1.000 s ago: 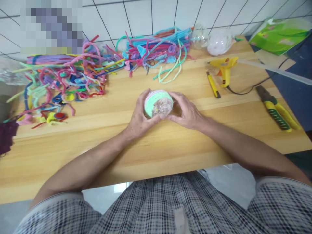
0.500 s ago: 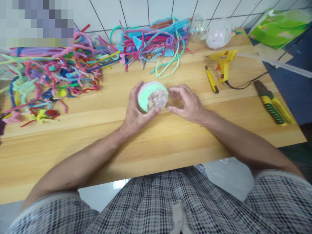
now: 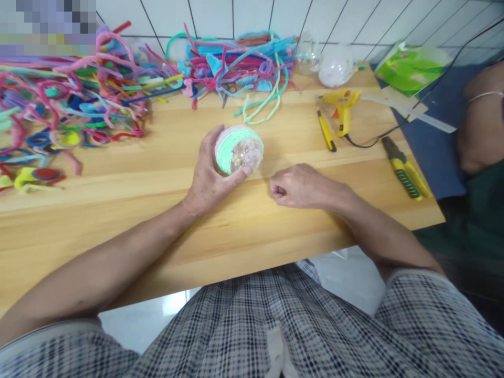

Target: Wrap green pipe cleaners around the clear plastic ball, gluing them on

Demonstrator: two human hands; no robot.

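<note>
My left hand [image 3: 212, 170] is closed around a ball [image 3: 226, 152], its thumb along the near side. Mint-green and pale pink fuzzy strands wrap the ball's left and upper part. Its right front is clear and see-through, with small yellow specks showing. To the right of the ball and apart from it, my right hand [image 3: 297, 186] rests on the table curled into a fist. Nothing shows in that fist.
Tangled pipe cleaners [image 3: 110, 100] spread over the left and back of the wooden table [image 3: 165, 220]. Clear balls [image 3: 336, 68] stand behind. A glue gun [image 3: 342, 107], a utility knife [image 3: 326, 131] and pliers [image 3: 405, 170] lie right. Another person's arm [image 3: 482, 121] shows at the right edge.
My right hand has drawn back from beside the ball toward me and curled from spread fingers into a fist. The left hand keeps the ball. Another person has come into view at right.
</note>
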